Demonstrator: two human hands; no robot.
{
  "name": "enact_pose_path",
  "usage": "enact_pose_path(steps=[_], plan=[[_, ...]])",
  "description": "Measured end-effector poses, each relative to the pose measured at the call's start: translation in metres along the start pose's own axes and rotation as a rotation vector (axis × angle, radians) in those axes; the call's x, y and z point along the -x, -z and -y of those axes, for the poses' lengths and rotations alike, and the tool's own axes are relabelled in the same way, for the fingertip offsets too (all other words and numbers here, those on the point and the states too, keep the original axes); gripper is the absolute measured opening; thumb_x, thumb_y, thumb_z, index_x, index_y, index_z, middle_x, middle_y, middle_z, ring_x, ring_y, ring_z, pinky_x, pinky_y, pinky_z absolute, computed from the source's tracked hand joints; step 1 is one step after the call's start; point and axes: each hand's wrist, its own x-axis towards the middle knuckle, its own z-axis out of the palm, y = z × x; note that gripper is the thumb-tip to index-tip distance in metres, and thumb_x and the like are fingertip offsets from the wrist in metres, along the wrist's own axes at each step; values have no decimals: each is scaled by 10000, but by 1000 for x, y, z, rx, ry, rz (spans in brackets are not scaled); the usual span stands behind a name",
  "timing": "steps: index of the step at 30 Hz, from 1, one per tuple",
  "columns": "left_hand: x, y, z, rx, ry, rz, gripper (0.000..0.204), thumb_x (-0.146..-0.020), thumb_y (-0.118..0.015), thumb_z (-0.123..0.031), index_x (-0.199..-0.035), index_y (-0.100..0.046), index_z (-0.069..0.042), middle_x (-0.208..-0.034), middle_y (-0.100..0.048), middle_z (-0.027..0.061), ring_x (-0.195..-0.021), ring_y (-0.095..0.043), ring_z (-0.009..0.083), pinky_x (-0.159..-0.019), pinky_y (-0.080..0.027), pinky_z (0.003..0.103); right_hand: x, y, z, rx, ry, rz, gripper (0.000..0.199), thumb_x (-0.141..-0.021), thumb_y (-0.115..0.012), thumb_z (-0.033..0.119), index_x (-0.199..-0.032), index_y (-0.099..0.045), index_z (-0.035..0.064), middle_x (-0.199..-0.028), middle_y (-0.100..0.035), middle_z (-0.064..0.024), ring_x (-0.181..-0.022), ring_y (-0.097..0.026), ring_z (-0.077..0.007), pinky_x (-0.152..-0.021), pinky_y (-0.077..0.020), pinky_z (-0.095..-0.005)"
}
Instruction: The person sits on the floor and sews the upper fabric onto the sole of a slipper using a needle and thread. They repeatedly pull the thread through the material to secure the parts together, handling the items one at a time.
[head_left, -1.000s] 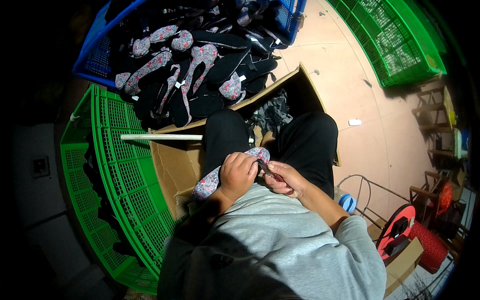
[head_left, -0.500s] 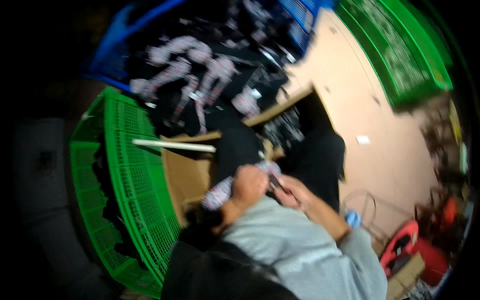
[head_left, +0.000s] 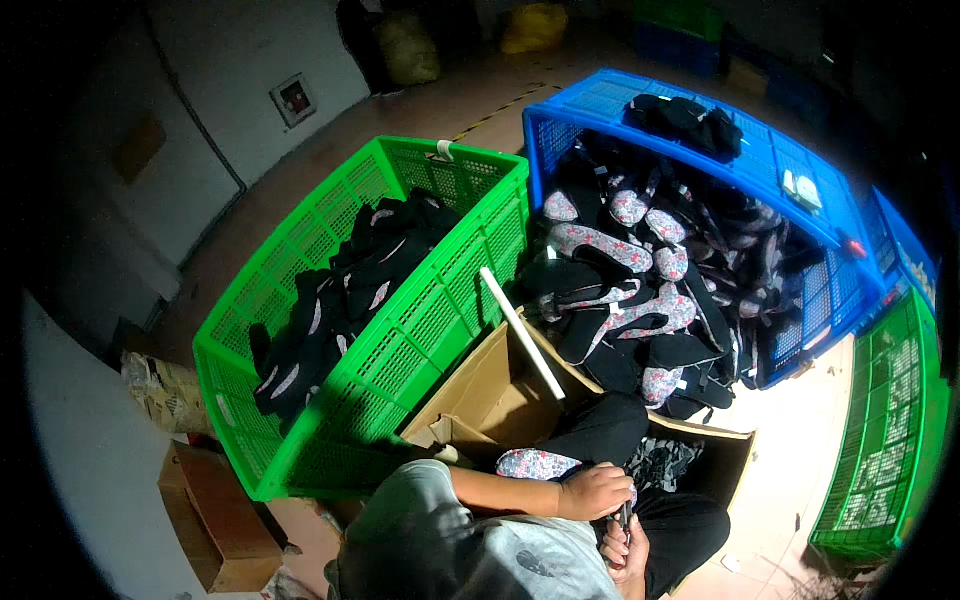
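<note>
Both hands meet over the lap: left hand (head_left: 592, 492) closes its grip on a floral shoe piece (head_left: 537, 464), right hand (head_left: 625, 546) pinches a small dark tool (head_left: 625, 516), beside an open cardboard box (head_left: 490, 392)

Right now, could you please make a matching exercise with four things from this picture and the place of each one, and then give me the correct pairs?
Things:
1. green crate
2. blue crate
3. white stick
4. floral insole

Places:
A. far right of the view, full of floral and black pieces
B. under the left hand, on the lap
C. left of the view, holding dark pieces
D. across the open cardboard box

Pairs: 1-C, 2-A, 3-D, 4-B
</note>
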Motion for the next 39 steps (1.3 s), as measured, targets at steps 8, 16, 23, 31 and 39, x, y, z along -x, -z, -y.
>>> enact_pose_path(steps=[8,16,23,31,39], plan=[[-1,4,0,-6,-25,-5,131,-811,-658,-155,-891,-616,-60,-887,-586,78,-853,-572,255,-766,-441,382,-1,0,-3,-11,-13,24,338,-1027,-478,330,-1042,-569,5,-639,-411,-13,-416,-342,-58,-315,-287,-187],[-14,5,3,-27,-99,-53,108,-736,-653,-156,-783,-621,-64,-790,-609,74,-741,-593,263,-688,-453,418,1,-10,1,246,30,-98,289,-1020,-503,337,-989,-562,55,-585,-403,27,-373,-298,-31,-300,-233,-194],[-22,6,-8,3,-2,89,166,-754,-675,-91,-910,-643,-45,-855,-603,90,-844,-596,285,-781,-470,417,12,-19,-1,147,83,-10,275,-1041,-472,290,-1038,-535,22,-636,-417,2,-421,-307,-23,-308,-235,-156],[-23,6,-3,-18,7,122,193,-753,-689,-77,-939,-648,-42,-890,-625,84,-868,-603,276,-797,-468,407,7,-12,1,161,94,66,274,-1036,-489,301,-1043,-527,29,-667,-441,-16,-430,-325,-18,-312,-261,-157],[-24,5,-4,-29,16,120,169,-761,-683,-83,-921,-649,-42,-885,-626,76,-870,-603,272,-798,-465,405,9,-13,3,153,83,73,271,-1037,-492,276,-1057,-531,9,-670,-441,-24,-421,-320,-22,-305,-251,-155]])
